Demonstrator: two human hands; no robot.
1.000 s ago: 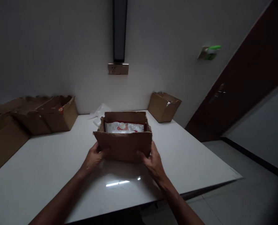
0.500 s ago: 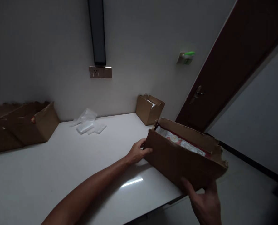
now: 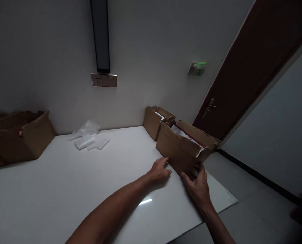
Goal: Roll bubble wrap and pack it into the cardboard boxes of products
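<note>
An open cardboard box stands near the right edge of the white table, with white and red packets showing inside. My right hand grips the box's near corner, thumb against the long side and fingers at the near end. Beside the long side, low by the tabletop, is my left hand; its fingers are apart and it holds nothing. Whether its fingertips touch the cardboard I cannot tell. Directly behind the box, close against it, a smaller cardboard box with white contents sits by the wall.
Clear plastic bags lie on the white table near the wall. Larger open cardboard boxes stand at the left. A wall socket is above the table, and a dark door is at the right.
The box has moved away from me and down onto the table, up to the smaller box. My left hand has come off it; my right hand has moved forward with it.
</note>
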